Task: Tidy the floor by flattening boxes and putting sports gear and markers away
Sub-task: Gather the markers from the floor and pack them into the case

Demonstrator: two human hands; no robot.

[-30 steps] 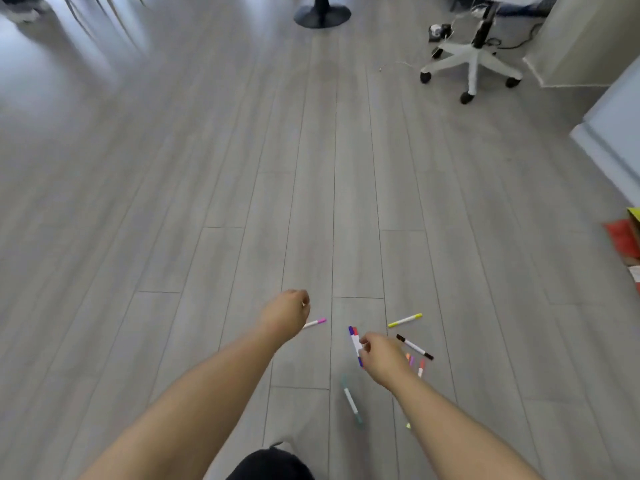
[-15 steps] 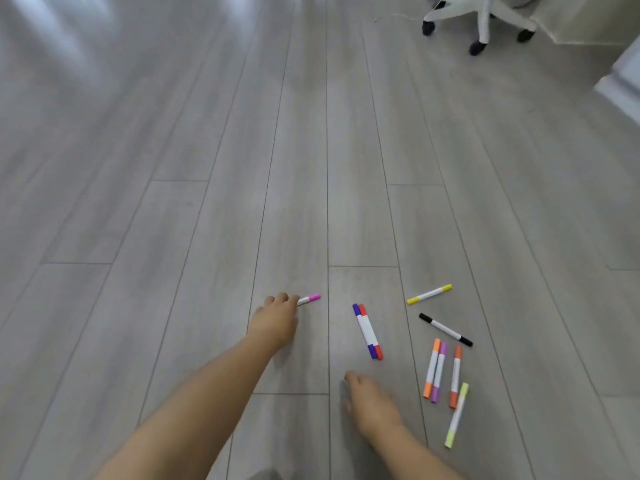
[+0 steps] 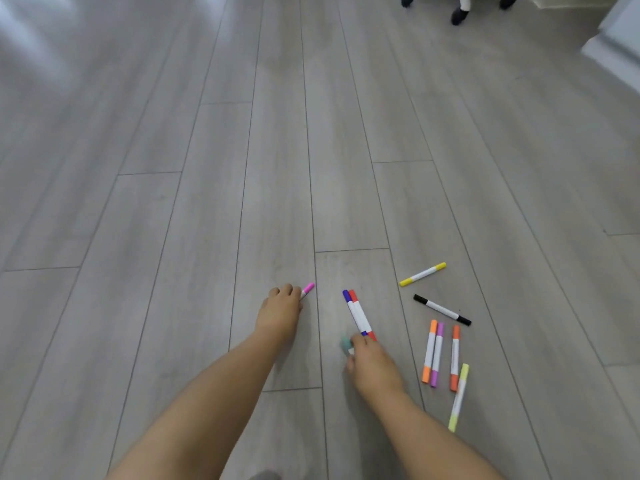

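Several markers lie on the grey wood floor. My left hand (image 3: pixel 280 310) is closed around a pink marker (image 3: pixel 307 289), whose tip pokes out past the fingers. My right hand (image 3: pixel 372 368) holds a teal-capped marker (image 3: pixel 346 344), mostly hidden in the fist, and its fingers touch the near ends of a blue marker and a red marker (image 3: pixel 358 315) lying side by side. To the right lie a yellow marker (image 3: pixel 422 274), a black marker (image 3: pixel 442 309), an orange and a purple marker (image 3: pixel 433 355) together, another orange marker (image 3: pixel 454 356) and a pale yellow-green marker (image 3: pixel 459 396).
The wheels of an office chair (image 3: pixel 459 13) show at the top edge. A pale blue-white furniture edge (image 3: pixel 613 39) stands at the top right. The floor to the left and ahead is bare planks.
The view has dropped closer to the floor. My right hand let go of the blue and red markers, took up the teal marker, and now reaches back to the pair. My left hand keeps the pink marker.
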